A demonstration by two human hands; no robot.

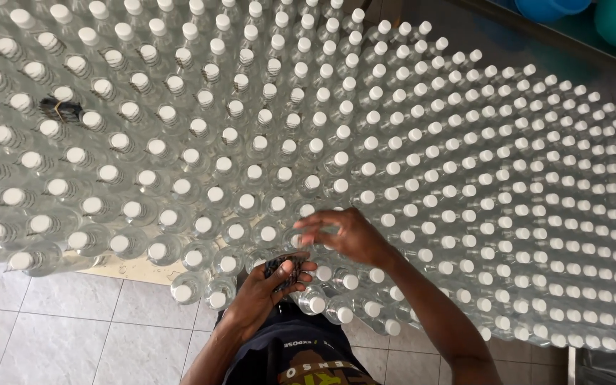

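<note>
Covering a table (137,271) over tiled floor (73,328), capped clear bottles (408,164).

Soft, even daylight filled the scene, bright but not harsh. The white caps (365,168) of the clear bottles nearly bleached out, while the plastic threw small pale glints. The right hand (347,235) was smeared by motion blur, its fingers indistinct. Wide-angle distortion splayed the bottles outward toward the edges, strongest at the left. The far right corner fell darker, perhaps in shade. The floor tiles (73,328) looked flat, with faint shadows.
</note>
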